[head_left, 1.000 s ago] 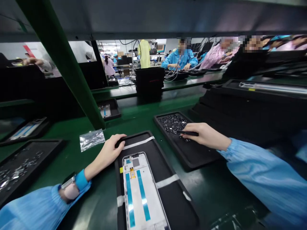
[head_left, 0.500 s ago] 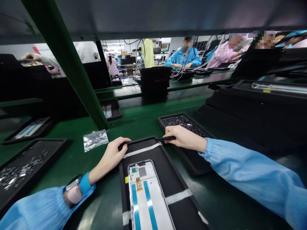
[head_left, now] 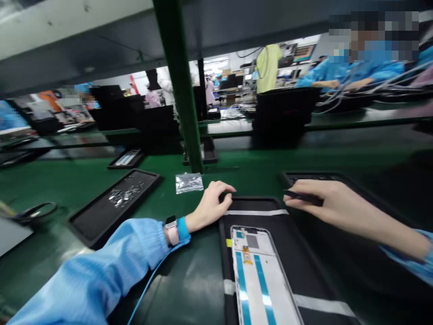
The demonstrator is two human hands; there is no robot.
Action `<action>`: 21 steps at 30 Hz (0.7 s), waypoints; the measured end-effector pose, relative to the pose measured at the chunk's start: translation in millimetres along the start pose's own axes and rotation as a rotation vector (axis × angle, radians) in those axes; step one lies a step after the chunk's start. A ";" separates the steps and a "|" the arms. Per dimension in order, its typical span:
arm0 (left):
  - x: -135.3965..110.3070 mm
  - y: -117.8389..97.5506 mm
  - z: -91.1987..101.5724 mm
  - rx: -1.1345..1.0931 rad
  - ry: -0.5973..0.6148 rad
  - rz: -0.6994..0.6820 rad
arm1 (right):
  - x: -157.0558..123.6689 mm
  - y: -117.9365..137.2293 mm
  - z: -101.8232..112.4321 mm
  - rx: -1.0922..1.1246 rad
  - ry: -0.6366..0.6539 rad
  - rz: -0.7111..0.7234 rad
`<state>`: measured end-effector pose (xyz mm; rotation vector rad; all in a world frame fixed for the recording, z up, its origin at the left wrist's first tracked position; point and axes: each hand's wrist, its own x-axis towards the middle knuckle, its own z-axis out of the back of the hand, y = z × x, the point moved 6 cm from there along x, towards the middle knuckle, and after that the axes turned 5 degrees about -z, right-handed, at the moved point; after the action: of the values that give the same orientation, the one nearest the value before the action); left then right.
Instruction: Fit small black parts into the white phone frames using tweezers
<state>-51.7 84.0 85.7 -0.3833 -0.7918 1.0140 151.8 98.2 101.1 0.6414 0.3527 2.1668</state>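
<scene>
My left hand (head_left: 216, 201) is at the upper left corner of a black foam tray (head_left: 304, 253), thumb and forefinger apart with nothing between them. A white phone housing (head_left: 257, 275) with two blue strips and an orange flex cable (head_left: 247, 255) lies in this tray. Beyond the tray's upper right corner, my right hand (head_left: 324, 198) is closed around a slim black tool (head_left: 306, 197), its tip pointing left. The tool's exact kind cannot be made out. A blue wrist strap (head_left: 182, 228) with a cord is on my left wrist.
A tray of small shiny parts (head_left: 84, 225) lies to the left, a clear plastic bag (head_left: 189, 183) near the green post (head_left: 189, 113). Another parts tray (head_left: 287, 176) is partly behind my right hand. A shelf (head_left: 237, 27) hangs overhead; co-workers sit across the bench.
The view has turned left, so the bench things appear farther right. My left fingers have let go of the tray's edge. My right hand, with the black tool, has moved away from the tray's corner.
</scene>
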 end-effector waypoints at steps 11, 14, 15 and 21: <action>-21.5 -17.0 -29.5 -0.179 0.094 -0.202 | 11.0 29.0 -54.9 0.377 0.076 -0.119; -20.7 -12.7 -28.5 -0.281 0.098 -0.212 | 9.8 23.6 -54.0 0.430 0.051 -0.158; -20.2 -12.8 -27.2 -0.323 0.114 -0.221 | 9.8 23.4 -53.5 0.444 0.052 -0.165; -17.3 -11.3 -26.9 -0.664 0.297 -0.075 | 9.5 30.1 -54.4 0.512 0.110 -0.138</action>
<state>-30.0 65.3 67.8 -1.0399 -0.8501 0.5802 97.1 85.5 72.7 0.7498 1.0011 1.9884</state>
